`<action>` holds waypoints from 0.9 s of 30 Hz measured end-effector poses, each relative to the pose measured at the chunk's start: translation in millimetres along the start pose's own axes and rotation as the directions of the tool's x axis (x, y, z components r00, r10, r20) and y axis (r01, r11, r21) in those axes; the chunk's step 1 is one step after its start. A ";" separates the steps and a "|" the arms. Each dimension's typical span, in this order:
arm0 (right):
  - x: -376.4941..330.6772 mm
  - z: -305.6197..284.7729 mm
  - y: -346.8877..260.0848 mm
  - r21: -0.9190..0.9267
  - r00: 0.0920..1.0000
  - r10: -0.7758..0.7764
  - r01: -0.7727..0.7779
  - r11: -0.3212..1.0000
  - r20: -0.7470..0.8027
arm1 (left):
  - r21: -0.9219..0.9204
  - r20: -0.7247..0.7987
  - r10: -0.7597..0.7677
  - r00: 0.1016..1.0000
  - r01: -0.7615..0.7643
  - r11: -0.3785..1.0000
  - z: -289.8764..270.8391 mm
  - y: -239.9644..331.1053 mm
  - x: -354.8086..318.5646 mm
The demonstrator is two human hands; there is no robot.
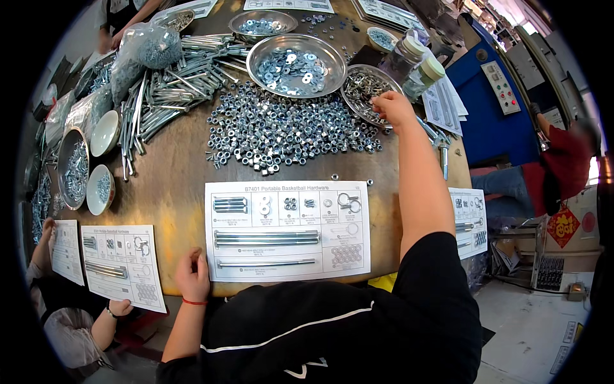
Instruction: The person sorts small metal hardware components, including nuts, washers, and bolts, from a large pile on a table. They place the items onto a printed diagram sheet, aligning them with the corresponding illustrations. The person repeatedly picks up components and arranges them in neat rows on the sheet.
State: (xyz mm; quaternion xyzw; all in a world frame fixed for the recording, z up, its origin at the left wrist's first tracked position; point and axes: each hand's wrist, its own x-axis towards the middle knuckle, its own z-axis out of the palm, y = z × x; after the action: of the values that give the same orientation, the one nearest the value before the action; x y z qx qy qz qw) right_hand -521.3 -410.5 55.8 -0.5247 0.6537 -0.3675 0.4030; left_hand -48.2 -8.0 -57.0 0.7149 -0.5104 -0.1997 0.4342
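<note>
My right hand [394, 110] reaches over the right rim of a steel bowl [358, 96] of small shiny metal pieces. Its fingers are pinched together at the bowl; what they hold, if anything, is too small to name. My left hand [192, 274], with a red cord on its wrist, rests at the table's near edge beside a printed sheet [288, 232]. Its fingers are curled in and hide whatever may be inside. Pictures of bolts, nuts, washers and rings cover the sheet. Beyond it spreads a heap of nuts [281, 125].
Behind the nuts stands a steel bowl of washers [297, 64]. Long bolts [179, 83] are piled on the left near plastic bags [137, 57] and bowls of screws [75, 169]. Lidded jars [422, 70] stand at right. Co-workers' hands [120, 308] hold sheets at left; another person [563, 166] is at right.
</note>
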 end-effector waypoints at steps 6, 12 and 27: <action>-125.5 -9.2 -7.9 0.514 0.985 -0.059 -0.034 0.857 0.164 | -0.040 0.018 -0.009 1.000 0.009 0.999 0.5 -1.0 -1.6; -248.6 15.9 24.4 0.454 0.950 0.099 -0.231 0.861 0.296 | -0.085 0.088 -0.050 0.995 0.058 0.995 -6.9 -18.3 -5.0; -306.8 30.7 93.7 -0.427 0.923 -0.376 0.372 0.824 0.079 | -0.099 0.092 -0.020 0.996 0.029 0.995 -3.3 -13.9 1.7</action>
State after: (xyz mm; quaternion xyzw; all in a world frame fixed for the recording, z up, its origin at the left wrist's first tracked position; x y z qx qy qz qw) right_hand -491.6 -94.1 2.1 -0.7172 0.6050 -0.2865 0.1935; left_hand -37.4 -6.7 -66.4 0.6884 -0.5102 -0.2628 0.4436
